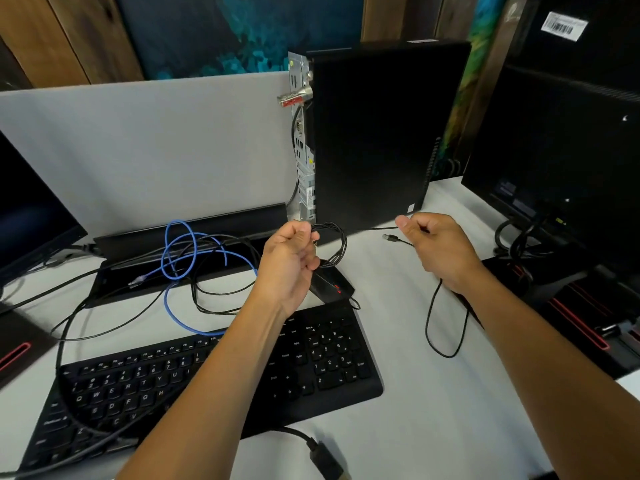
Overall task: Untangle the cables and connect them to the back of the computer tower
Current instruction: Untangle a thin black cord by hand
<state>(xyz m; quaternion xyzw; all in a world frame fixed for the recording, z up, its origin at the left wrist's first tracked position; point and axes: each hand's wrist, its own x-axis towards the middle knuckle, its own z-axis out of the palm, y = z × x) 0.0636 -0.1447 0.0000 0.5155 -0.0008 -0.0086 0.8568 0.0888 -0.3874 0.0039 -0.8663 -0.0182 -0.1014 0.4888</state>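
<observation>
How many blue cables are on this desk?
1. The blue cable lies looped on the desk left of the left hand, tangled among black cables, in front of the tower's back. Others may be hidden.

A black keyboard [214,382] lies flat on the white bench [433,410], near the front edge. A black mouse [334,284] with red marking sits just beyond its number pad. A grey divider panel [156,147] stands upright at the back. A dark monitor [31,216] stands at far left, another monitor [561,161] at right. A barcode label [564,26] shows at upper right.
</observation>
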